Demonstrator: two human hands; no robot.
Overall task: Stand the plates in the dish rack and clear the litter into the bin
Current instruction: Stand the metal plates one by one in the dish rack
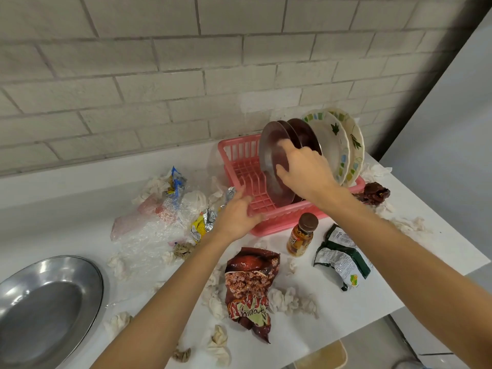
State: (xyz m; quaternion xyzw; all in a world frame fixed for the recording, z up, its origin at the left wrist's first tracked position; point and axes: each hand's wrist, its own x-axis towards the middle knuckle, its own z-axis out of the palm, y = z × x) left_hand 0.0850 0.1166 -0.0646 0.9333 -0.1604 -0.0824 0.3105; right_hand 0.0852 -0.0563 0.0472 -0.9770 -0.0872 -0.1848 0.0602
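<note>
Right hand [306,171]: fingers [286,146] curled over the rim of a metal plate [271,150], which stands upright in the slots of the dish rack [239,153]. Left hand [235,217]: fingers hooked on the rack's near rim, steadying it. Risks: the plate's foot may miss a slot and slide flat, or knock the two metal plates [303,134] just behind; the light rack may shift if released. Beyond: patterned plates [332,139], racked. Nearer than the fingers: bottle [302,235], red snack bag [250,286], green packet [343,257], crumpled tissues [290,302]. Far left: bubble wrap [149,227] and a steel dish [45,307], not yet racked. Bin not in view.
</note>
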